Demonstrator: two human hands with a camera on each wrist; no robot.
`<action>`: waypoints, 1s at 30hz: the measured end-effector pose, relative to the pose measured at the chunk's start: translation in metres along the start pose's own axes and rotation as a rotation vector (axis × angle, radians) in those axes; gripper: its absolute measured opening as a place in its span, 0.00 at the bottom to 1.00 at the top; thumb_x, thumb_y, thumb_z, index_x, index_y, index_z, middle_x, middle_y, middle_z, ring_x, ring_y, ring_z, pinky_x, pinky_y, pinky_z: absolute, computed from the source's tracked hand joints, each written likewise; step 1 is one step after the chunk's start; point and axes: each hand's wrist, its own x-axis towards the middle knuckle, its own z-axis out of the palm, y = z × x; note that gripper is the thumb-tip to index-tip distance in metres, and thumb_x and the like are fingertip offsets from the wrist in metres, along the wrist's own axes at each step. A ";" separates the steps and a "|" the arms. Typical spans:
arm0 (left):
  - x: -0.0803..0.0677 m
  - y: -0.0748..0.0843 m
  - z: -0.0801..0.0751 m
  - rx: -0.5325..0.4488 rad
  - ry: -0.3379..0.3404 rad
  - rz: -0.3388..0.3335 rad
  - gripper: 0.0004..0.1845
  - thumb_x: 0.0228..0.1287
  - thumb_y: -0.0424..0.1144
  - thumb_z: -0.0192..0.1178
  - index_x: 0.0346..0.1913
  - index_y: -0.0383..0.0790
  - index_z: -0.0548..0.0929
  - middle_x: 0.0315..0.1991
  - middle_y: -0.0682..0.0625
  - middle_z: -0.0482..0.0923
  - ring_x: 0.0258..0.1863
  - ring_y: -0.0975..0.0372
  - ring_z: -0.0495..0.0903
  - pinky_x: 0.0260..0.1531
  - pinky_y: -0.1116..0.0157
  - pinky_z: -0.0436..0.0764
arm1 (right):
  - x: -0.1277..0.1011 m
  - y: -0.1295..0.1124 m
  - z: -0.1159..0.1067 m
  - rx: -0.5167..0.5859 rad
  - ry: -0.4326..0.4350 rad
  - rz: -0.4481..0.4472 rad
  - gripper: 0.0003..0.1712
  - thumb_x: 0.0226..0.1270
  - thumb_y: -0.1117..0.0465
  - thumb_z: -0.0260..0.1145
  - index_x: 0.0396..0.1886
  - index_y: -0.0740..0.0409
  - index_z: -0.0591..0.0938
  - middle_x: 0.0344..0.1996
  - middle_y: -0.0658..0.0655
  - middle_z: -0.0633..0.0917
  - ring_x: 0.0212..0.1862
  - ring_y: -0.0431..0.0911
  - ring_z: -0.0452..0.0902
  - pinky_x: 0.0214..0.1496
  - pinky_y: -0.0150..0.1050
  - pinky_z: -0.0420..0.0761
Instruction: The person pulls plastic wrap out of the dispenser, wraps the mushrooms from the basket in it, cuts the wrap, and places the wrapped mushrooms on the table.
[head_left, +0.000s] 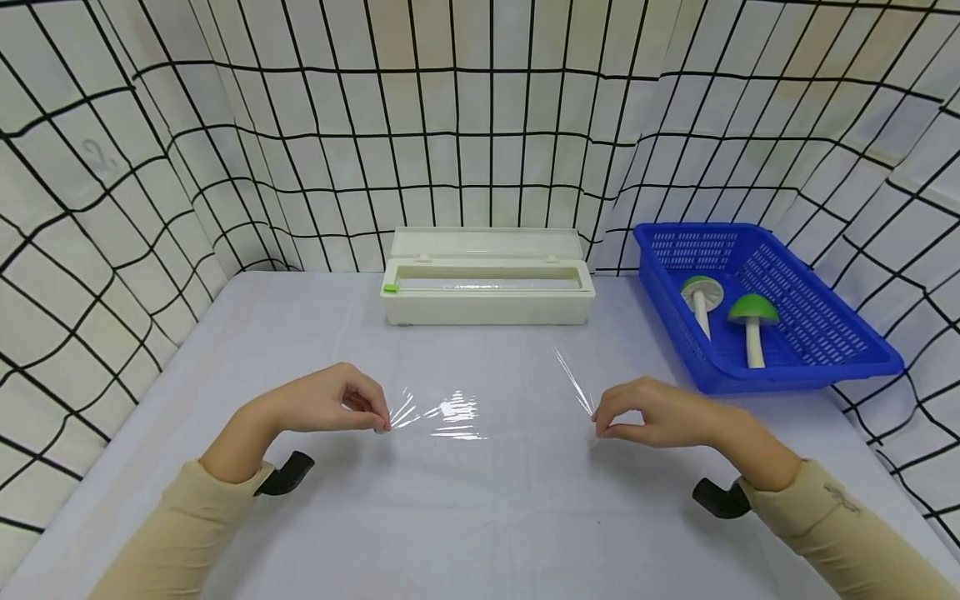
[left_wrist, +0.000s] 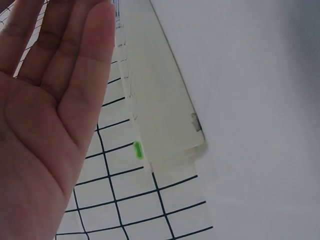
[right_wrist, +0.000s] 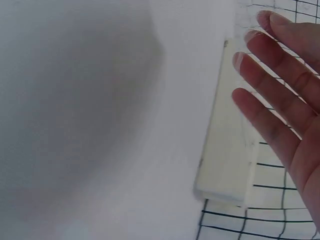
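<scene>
A sheet of clear cling film stretches between my two hands over the white table, seen mostly by its bright glints and creases. My left hand pinches its left side between thumb and fingertips. On the other side, my right hand pinches the film, and creases run up from those fingertips. Behind the film stands a white cling film dispenser, its lid raised and a green slider at the left end. Both wrist views show the palms close up, with the dispenser beyond them.
At the right, a blue plastic basket holds two toy mushrooms, one with a bright green cap and another showing its pale underside. A black wire grid surrounds the table at the back and sides.
</scene>
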 end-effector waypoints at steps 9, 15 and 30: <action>0.014 -0.016 0.010 -0.025 -0.026 -0.097 0.06 0.68 0.35 0.67 0.37 0.35 0.89 0.32 0.50 0.86 0.36 0.53 0.84 0.42 0.67 0.82 | 0.002 0.018 0.017 0.014 -0.010 0.033 0.09 0.67 0.70 0.70 0.41 0.55 0.91 0.40 0.44 0.88 0.45 0.38 0.84 0.50 0.40 0.85; 0.018 -0.025 0.011 -0.028 -0.038 -0.118 0.06 0.69 0.33 0.63 0.37 0.34 0.89 0.32 0.52 0.86 0.35 0.57 0.85 0.40 0.66 0.82 | 0.006 0.022 0.024 0.045 -0.030 0.052 0.08 0.66 0.69 0.72 0.40 0.54 0.91 0.39 0.42 0.87 0.43 0.36 0.82 0.50 0.38 0.84; 0.031 -0.041 0.013 -0.167 -0.086 -0.232 0.10 0.69 0.32 0.58 0.39 0.30 0.89 0.33 0.47 0.86 0.33 0.59 0.84 0.37 0.66 0.82 | 0.010 0.026 0.031 -0.052 -0.053 0.044 0.08 0.64 0.69 0.74 0.40 0.54 0.93 0.40 0.46 0.88 0.45 0.39 0.83 0.50 0.38 0.85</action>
